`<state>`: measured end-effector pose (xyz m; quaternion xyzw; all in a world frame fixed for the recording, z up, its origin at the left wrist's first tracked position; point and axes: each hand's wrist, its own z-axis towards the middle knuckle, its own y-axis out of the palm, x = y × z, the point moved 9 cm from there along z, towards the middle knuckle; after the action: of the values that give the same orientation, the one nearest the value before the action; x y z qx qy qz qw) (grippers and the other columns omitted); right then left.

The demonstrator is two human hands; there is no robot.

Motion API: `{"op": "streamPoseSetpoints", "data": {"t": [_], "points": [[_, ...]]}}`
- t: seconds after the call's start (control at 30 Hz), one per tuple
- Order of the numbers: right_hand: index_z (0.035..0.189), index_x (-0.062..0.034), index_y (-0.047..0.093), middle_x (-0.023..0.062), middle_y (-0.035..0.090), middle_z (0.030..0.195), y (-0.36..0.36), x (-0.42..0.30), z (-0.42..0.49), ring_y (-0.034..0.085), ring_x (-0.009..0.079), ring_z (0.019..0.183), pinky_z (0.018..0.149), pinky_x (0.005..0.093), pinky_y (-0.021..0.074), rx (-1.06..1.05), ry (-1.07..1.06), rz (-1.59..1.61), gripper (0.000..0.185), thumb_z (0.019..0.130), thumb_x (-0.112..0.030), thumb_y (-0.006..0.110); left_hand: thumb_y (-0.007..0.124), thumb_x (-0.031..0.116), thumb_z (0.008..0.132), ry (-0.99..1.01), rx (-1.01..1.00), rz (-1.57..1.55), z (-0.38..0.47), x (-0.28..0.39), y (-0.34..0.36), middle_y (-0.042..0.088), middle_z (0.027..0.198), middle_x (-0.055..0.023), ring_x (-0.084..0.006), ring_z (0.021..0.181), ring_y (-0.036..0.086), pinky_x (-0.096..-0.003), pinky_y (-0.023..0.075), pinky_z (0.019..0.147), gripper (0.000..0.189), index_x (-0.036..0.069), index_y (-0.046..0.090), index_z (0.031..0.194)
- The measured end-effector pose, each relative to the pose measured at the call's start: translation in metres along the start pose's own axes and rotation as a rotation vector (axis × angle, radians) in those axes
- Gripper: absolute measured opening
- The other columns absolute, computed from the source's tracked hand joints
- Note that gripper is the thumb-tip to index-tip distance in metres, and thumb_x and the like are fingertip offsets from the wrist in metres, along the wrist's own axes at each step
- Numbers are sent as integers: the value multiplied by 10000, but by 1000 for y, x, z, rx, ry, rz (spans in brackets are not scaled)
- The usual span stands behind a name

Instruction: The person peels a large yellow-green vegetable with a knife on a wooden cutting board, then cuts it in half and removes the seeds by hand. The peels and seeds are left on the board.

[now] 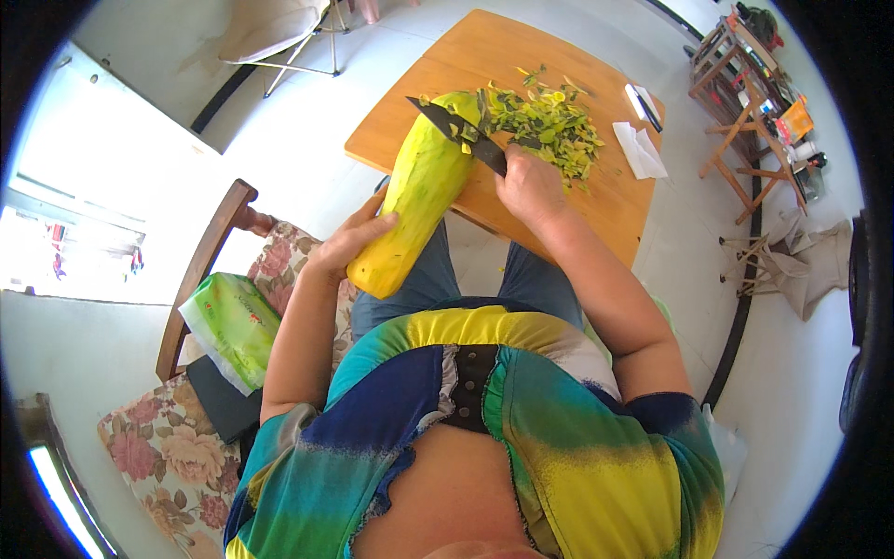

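My left hand [354, 237] grips the near part of a long, yellow-green peeled gourd or squash [421, 192] from its left side. The gourd leans over the near left edge of a wooden table [461, 59], its far end at the tabletop. In my right hand [532, 183] is a knife with a wide dark blade [447, 124], which lies across the gourd's far end; bits of peel stick to the blade. A heap of green and yellow peelings [552, 126] lies on the table just beyond my right hand.
White tissues [638, 150] and a white box with a dark, slim object on it [644, 106] lie at the table's right. To my left, a floral-cushioned wooden seat [167, 454] holds a green tissue pack [234, 325]. A folding chair [276, 35] and a cluttered wooden rack [751, 105] stand farther off.
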<state>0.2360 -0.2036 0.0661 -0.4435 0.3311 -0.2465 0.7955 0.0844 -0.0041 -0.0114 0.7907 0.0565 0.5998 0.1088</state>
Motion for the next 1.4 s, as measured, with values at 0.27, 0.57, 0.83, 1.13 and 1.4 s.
{"op": "streamPoseSetpoints", "data": {"t": [0.27, 0.57, 0.83, 1.13, 1.4], "points": [[873, 6, 632, 218, 690, 746, -13, -30, -11, 703, 408, 683, 610, 505, 562, -12, -125, 26, 214, 885, -205, 668, 741, 363, 838, -122, -169, -344, -6, -3, 36, 654, 1209, -233, -347, 967, 725, -443, 617, 825, 840, -26, 391, 1495], [873, -5, 630, 219, 690, 752, -22, -23, -12, 702, 406, 686, 615, 505, 564, -111, -173, -35, 183, 894, -186, 624, 661, 261, 887, -124, -254, -556, -10, -14, 67, 646, 1196, -247, -367, 904, 733, -459, 625, 783, 733, 1, 361, 1502], [906, -3, 611, 216, 696, 789, -18, -9, -10, 706, 406, 706, 629, 498, 567, -119, -143, -123, 120, 871, -116, 597, 657, 266, 892, -171, -228, -613, -12, -18, 67, 652, 1185, -262, -375, 898, 734, -467, 624, 780, 707, -14, 383, 1480], [911, 11, 624, 228, 702, 807, -11, 6, -7, 718, 405, 747, 658, 507, 577, -85, -115, -138, 134, 872, -104, 567, 668, 311, 924, -233, -142, -603, -12, -7, 74, 706, 1061, -240, -367, 828, 746, -468, 629, 740, 592, -47, 496, 1364], [924, 48, 704, 299, 715, 946, 1, 117, 3, 716, 446, 836, 763, 532, 569, -362, 383, -38, 248, 915, -172, 591, 639, 350, 910, -278, -56, -584, -16, -5, 72, 693, 1084, -280, -402, 797, 732, -485, 625, 708, 640, -125, 519, 1322]]}}
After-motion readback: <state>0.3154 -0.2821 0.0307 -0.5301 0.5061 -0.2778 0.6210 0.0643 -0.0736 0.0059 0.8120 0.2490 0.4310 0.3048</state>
